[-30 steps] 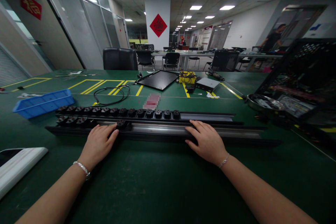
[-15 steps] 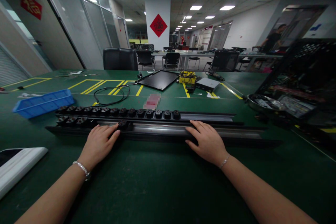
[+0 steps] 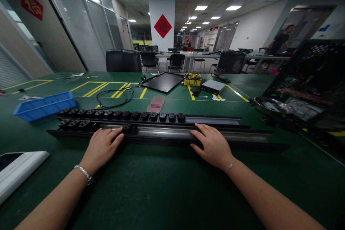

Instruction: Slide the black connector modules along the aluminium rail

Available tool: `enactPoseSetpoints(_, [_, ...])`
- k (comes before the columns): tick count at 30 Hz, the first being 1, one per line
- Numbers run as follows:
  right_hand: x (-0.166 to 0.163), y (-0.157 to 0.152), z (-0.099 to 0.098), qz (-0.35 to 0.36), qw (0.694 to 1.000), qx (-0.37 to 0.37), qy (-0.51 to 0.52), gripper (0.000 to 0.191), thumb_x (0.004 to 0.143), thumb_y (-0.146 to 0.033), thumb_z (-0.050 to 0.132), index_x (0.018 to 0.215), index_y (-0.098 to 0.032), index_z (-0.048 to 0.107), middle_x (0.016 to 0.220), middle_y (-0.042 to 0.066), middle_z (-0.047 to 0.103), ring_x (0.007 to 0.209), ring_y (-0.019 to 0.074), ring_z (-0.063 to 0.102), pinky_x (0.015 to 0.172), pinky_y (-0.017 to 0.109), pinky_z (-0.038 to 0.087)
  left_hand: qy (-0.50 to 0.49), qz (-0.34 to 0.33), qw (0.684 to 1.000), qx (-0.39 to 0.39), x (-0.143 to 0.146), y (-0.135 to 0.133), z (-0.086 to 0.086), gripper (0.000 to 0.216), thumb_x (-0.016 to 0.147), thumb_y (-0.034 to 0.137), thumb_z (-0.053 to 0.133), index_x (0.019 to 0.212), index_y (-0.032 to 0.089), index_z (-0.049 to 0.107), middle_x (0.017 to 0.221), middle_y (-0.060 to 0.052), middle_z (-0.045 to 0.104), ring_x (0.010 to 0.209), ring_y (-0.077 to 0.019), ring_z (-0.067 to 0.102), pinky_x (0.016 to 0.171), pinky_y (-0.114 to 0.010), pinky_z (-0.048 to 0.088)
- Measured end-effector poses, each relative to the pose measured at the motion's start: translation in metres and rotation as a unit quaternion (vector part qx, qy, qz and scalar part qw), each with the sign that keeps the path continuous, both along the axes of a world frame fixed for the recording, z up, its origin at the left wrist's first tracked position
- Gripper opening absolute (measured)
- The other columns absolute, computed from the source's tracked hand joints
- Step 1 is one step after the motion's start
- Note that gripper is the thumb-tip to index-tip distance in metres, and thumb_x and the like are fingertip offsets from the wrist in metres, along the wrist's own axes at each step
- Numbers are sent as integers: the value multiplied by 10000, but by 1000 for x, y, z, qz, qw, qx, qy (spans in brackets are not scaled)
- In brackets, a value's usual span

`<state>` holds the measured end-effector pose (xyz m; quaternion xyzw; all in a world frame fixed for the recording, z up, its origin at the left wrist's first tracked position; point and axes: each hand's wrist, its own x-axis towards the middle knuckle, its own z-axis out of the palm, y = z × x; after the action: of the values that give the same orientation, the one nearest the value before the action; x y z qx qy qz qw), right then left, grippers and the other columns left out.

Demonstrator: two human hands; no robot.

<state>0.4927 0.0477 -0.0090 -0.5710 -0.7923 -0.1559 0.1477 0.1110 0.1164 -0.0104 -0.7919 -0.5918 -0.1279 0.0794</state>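
A long black rail (image 3: 167,133) with a bare metallic channel lies crosswise in front of me. My left hand (image 3: 101,147) rests over its left half, fingers stretched out, the fingertips at a black socket module (image 3: 126,128) seated in the channel. Several more socket modules (image 3: 72,124) sit in the same rail, left of that hand. On the right half, my right hand (image 3: 212,145) lies with fingers spread, tips over the channel and thumb at the near edge. Directly behind is a second rail (image 3: 215,120), its left part filled with a row of socket modules (image 3: 134,115).
On the green table (image 3: 151,187) stand a blue bin (image 3: 45,106) at left and a white device (image 3: 24,172) near me. Farther back lie a black cable (image 3: 114,99), a flat black panel (image 3: 163,81) and a grey box (image 3: 213,86). A metal bowl (image 3: 272,107) and a dark open case (image 3: 309,68) are at right.
The socket module at my left fingertips sits very slightly farther right, and my left hand has shifted with it. My right hand stays in place.
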Motion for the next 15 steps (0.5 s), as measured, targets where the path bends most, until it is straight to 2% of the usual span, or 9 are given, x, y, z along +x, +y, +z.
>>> enactPoseSetpoints(15, [1,1,-2,5,1000,3,0,428,832,-440,501,1171,-199,602,1324,132,510,1208,277,442,995,428,343,18,-7,1000,-5,-1,0,-1,595,888,544,224,1243,203,558,1025,-87,661,994,-248,581,1035,-463,298])
